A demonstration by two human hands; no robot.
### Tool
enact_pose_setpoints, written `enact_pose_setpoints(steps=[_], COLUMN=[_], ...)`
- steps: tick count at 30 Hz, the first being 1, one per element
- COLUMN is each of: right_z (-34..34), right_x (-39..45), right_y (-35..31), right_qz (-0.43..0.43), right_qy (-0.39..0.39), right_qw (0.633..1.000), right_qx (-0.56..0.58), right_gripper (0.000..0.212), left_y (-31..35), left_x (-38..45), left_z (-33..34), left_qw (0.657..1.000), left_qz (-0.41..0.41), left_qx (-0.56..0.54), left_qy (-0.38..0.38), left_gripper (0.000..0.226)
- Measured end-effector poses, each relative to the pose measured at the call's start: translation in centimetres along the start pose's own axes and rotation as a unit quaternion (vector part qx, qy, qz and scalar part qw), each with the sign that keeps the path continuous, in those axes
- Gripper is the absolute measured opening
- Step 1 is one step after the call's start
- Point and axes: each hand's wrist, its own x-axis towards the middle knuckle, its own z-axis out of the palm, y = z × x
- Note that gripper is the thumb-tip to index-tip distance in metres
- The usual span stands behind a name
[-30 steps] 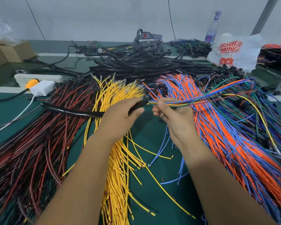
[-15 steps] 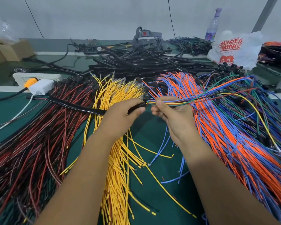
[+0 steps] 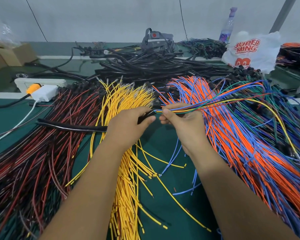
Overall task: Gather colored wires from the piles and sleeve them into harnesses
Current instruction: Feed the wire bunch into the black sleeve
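My left hand (image 3: pixel 128 125) grips the right end of a black sleeve (image 3: pixel 71 126) that runs left across the red-black wire pile (image 3: pixel 47 144). My right hand (image 3: pixel 182 123) pinches a thin bundle of mixed wires (image 3: pixel 220 104), blue, yellow, green, red and orange, whose tips meet the sleeve's mouth between my two hands. The bundle trails right over the orange-blue wire pile (image 3: pixel 241 149). The yellow wire pile (image 3: pixel 128 187) lies under my left forearm.
A heap of black sleeves (image 3: pixel 154 66) lies at the back centre. A white power strip (image 3: pixel 40 82) with an adapter sits back left, a cardboard box (image 3: pixel 5 56) beyond it. A white plastic bag (image 3: pixel 253 51) and a bottle (image 3: pixel 226 26) stand back right. Green-blue wires (image 3: pixel 284 118) spread at right.
Both hands have stayed together at the sleeve's mouth; the wire tips sit slightly closer to the opening. The view has shifted a little.
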Motion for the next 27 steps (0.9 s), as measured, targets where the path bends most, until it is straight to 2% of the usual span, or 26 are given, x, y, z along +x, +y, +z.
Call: enact_pose_setpoints(steps=[13, 19, 25, 27], right_z=[-0.57, -0.45, -0.28, -0.43], right_x=[0.09, -0.01, -0.06, -0.01], right_y=[-0.65, -0.53, -0.42, -0.39], right_qz=[0.138, 0.103, 0.042, 0.04], right_qy=[-0.043, -0.041, -0.042, -0.044], right_qw=[0.979, 0.989, 0.998, 0.998], right_qx=[0.145, 0.096, -0.011, -0.033], right_gripper=[0.012, 0.009, 0.021, 0.02], left_y=[0.38, 0.64, 0.3, 0.37], left_x=[0.18, -0.02, 0.1, 0.11], left_z=[-0.32, -0.32, -0.26, -0.26], left_qw=[0.984, 0.978, 0.985, 0.99], left_qz=[0.051, 0.024, 0.001, 0.019], left_qx=[-0.171, -0.205, -0.174, -0.14], left_qy=[0.001, 0.009, 0.011, 0.018], left_gripper=[0.017, 0.008, 0.009, 0.009])
